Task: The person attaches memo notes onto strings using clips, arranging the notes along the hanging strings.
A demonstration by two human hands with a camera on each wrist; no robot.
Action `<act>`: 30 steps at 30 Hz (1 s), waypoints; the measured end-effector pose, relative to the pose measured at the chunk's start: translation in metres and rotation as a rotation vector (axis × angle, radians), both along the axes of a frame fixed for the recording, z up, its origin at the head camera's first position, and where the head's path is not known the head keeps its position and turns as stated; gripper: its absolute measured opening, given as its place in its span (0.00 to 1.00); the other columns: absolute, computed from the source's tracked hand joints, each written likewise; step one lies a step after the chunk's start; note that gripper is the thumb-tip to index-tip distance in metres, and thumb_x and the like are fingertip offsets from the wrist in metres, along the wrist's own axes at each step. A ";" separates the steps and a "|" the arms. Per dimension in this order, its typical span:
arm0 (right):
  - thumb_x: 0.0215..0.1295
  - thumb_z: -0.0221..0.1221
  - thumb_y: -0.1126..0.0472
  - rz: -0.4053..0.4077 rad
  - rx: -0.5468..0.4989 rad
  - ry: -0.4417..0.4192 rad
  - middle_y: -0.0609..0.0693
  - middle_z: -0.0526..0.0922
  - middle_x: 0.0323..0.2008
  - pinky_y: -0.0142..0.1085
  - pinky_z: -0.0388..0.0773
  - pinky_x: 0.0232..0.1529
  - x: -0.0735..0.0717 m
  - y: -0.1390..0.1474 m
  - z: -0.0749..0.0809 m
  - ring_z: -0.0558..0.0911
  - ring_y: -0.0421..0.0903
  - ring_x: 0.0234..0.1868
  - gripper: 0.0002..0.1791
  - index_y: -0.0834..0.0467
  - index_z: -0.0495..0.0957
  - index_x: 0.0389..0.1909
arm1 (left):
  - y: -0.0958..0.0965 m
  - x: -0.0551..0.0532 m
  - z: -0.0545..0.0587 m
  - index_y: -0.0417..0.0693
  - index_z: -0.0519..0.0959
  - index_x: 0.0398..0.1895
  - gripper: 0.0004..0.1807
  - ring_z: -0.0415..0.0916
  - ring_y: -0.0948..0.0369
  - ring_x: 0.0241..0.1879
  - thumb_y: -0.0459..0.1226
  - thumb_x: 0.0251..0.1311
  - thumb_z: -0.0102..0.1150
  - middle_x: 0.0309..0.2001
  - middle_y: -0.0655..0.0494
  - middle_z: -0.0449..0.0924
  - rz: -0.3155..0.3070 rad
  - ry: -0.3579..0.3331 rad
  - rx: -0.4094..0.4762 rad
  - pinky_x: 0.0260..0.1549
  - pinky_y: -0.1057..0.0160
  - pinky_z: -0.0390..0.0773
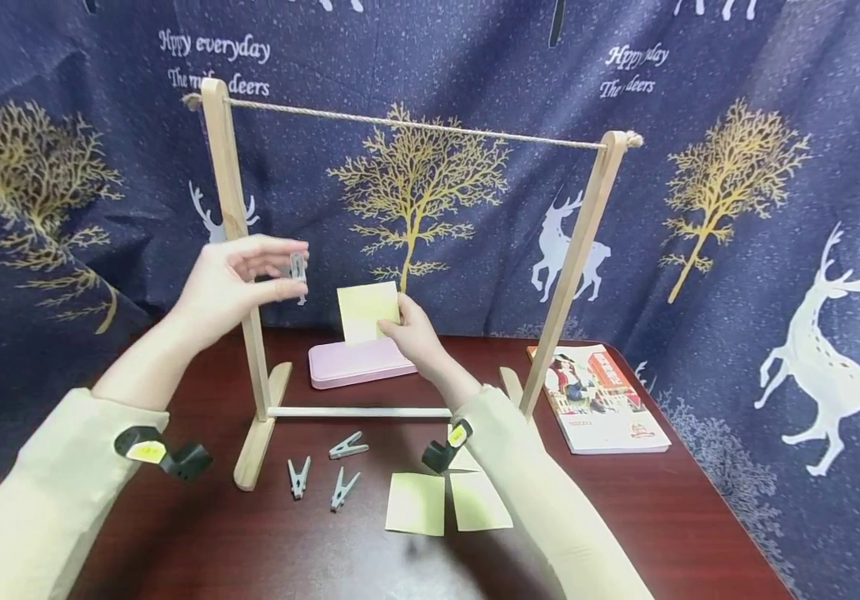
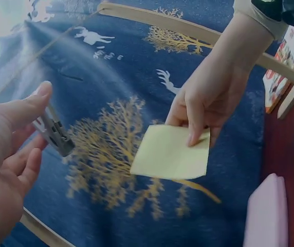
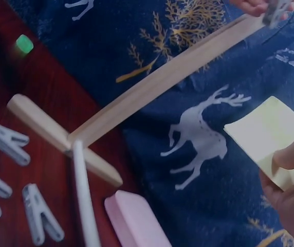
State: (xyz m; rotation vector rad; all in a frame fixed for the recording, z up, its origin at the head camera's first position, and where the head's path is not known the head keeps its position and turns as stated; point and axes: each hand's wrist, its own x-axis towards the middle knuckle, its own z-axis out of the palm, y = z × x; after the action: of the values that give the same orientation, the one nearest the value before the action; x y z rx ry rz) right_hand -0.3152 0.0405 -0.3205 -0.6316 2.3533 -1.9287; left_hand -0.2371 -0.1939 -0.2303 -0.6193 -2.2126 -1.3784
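Observation:
A grey clothespin is pinched between the thumb and fingers of my left hand, raised beside the left post. My right hand holds a yellow sticky note by its right edge, thumb on the near face. In the left wrist view the clothespin points toward the note, and the two are apart. The right wrist view shows the note flat and unfolded. Above both hands, a twine line runs between the two posts of a wooden stand.
Three clothespins lie on the dark red table. Several yellow notes lie near my right forearm. Behind the stand's white crossbar is a pink case. A book lies at right; a small green object shows in the right wrist view.

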 end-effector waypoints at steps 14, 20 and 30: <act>0.69 0.53 0.72 0.025 -0.151 0.094 0.68 0.77 0.54 0.42 0.82 0.49 -0.007 -0.044 0.059 0.81 0.61 0.54 0.20 0.70 0.67 0.61 | 0.010 -0.002 0.098 0.44 0.83 0.51 0.21 0.82 0.70 0.37 0.27 0.52 0.70 0.40 0.70 0.86 -0.032 0.174 0.148 0.41 0.78 0.77; 0.69 0.53 0.74 0.037 -0.231 0.121 0.69 0.77 0.55 0.37 0.82 0.49 -0.006 -0.056 0.087 0.80 0.62 0.55 0.20 0.73 0.67 0.60 | 0.008 -0.003 0.128 0.41 0.83 0.51 0.18 0.83 0.70 0.40 0.27 0.55 0.68 0.38 0.66 0.87 -0.095 0.168 0.225 0.45 0.77 0.76; 0.69 0.55 0.69 0.025 -0.234 0.156 0.65 0.80 0.53 0.31 0.80 0.44 -0.001 -0.071 0.121 0.83 0.54 0.51 0.19 0.69 0.70 0.59 | 0.007 -0.006 0.159 0.44 0.84 0.48 0.13 0.81 0.70 0.46 0.30 0.60 0.64 0.38 0.66 0.86 -0.027 0.186 0.251 0.56 0.73 0.73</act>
State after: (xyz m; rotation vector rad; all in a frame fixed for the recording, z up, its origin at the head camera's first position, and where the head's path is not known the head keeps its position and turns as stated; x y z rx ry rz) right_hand -0.3164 -0.0309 -0.1994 -0.8515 2.2067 -2.2403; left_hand -0.2427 -0.1873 -0.0712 -0.6590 -1.8562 -1.5162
